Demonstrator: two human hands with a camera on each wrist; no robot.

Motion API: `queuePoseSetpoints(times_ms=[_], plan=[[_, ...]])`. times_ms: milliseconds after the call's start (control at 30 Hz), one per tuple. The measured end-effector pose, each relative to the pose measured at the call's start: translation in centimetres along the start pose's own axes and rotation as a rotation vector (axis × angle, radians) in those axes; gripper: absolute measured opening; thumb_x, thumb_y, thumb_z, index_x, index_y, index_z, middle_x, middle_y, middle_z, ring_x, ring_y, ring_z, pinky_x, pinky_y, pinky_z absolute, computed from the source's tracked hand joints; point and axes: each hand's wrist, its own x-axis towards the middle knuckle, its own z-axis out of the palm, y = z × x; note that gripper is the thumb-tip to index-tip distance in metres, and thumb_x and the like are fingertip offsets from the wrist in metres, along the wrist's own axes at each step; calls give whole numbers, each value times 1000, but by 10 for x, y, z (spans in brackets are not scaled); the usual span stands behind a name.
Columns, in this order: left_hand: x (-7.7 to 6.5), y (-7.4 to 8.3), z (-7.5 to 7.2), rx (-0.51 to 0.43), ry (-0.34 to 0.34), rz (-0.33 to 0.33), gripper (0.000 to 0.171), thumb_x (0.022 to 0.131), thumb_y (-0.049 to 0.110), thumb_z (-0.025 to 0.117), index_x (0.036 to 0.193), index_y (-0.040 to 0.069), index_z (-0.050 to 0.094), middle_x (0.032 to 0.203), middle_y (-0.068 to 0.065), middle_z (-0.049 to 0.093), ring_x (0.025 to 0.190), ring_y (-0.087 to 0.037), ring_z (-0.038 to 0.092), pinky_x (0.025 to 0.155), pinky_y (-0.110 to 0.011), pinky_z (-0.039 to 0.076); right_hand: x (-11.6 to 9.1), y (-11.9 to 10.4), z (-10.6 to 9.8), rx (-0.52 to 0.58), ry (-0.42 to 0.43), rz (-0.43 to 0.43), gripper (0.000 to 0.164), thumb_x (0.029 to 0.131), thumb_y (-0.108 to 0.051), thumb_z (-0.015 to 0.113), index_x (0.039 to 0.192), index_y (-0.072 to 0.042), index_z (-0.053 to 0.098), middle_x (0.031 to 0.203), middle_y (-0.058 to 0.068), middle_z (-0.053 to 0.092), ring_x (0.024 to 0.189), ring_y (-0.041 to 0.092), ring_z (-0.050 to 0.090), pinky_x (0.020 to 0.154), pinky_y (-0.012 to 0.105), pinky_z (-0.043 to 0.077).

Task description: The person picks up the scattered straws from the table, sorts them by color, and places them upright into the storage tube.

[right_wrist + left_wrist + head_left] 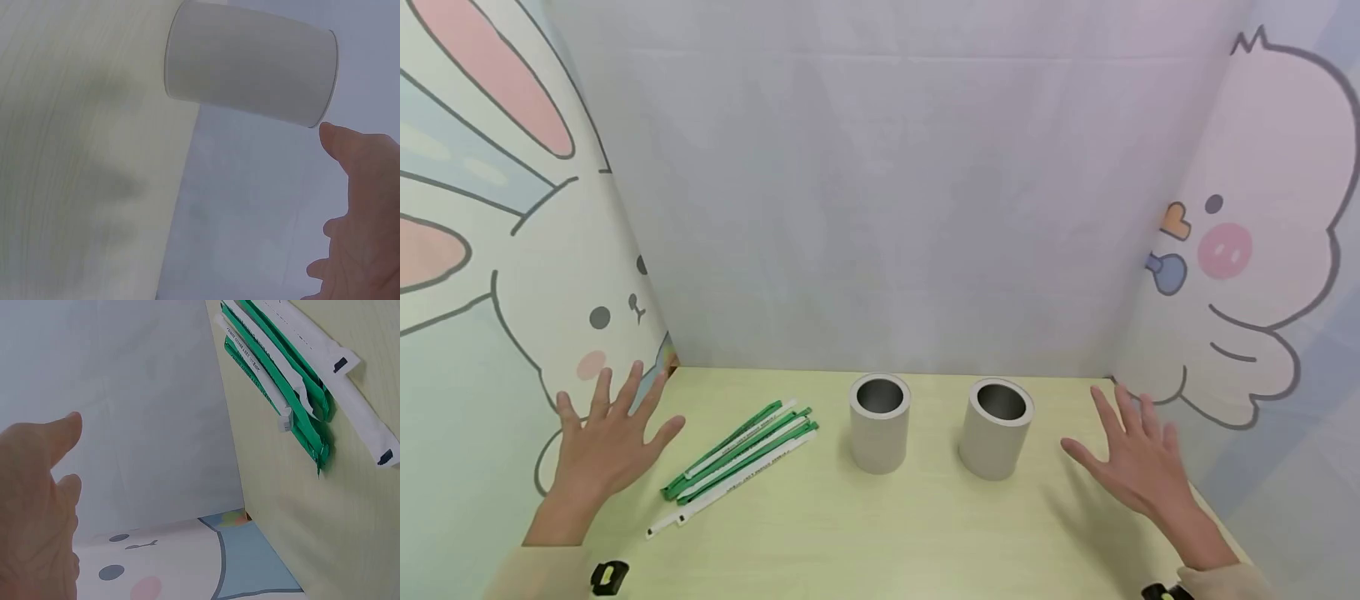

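My left hand point(604, 446) hovers at the left of the table, fingers spread and holding nothing. Just right of it lies a loose bundle of slim green and white wrapped sticks point(741, 454), printed with small dark lettering. In the left wrist view, the thumb stands apart from these wrapped sticks point(281, 369). On the right side, my right hand point(1138, 458) is also raised with fingers spread, nothing in it. Nearest to it stands an upright pale grey cylindrical holder point(992, 442) with a dark hollow inside. A matching grey holder point(878, 442) stands upright to its left.
The pale yellow table point(880, 542) ends at a plain light curtain point(880, 208) behind. Side panels carry cartoon prints, a rabbit point(565, 308) on the left and a pale round figure point(1270, 167) on the right.
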Motion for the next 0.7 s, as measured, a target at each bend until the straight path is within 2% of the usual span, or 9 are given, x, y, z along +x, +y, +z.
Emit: queuePoseSetpoints(times_ms=[200, 433, 567, 700], plan=[[1, 0, 1, 7, 6, 0, 88, 106, 63, 46, 172, 26, 1, 177, -19, 3, 160, -53, -6, 111, -86, -16, 5, -13, -1, 56, -3, 3, 101, 98, -64, 64, 172, -14, 15, 175, 27, 10, 157, 60, 5, 110, 88, 11], [2, 5, 2, -21, 8, 11, 88, 106, 62, 49, 173, 26, 4, 177, -20, 8, 160, -54, -2, 111, -87, -13, 13, -26, -8, 163, -76, 25, 101, 101, -60, 61, 172, -12, 9, 173, 32, 8, 155, 63, 2, 110, 88, 11], [4, 6, 1, -18, 18, 14, 88, 106, 62, 49, 173, 27, 4, 177, -20, 9, 159, -54, 1, 111, -88, -10, 17, -33, -11, 268, -117, 32, 98, 103, -56, 60, 172, -12, 5, 173, 32, 6, 155, 62, 5, 110, 87, 15], [7, 10, 2, -15, 23, 23, 88, 105, 62, 50, 173, 26, 5, 176, -20, 14, 158, -55, 6, 111, -89, -7, 21, -40, -12, 434, -154, 22, 94, 106, -49, 59, 172, -12, 3, 174, 29, 7, 157, 58, 9, 111, 86, 18]])
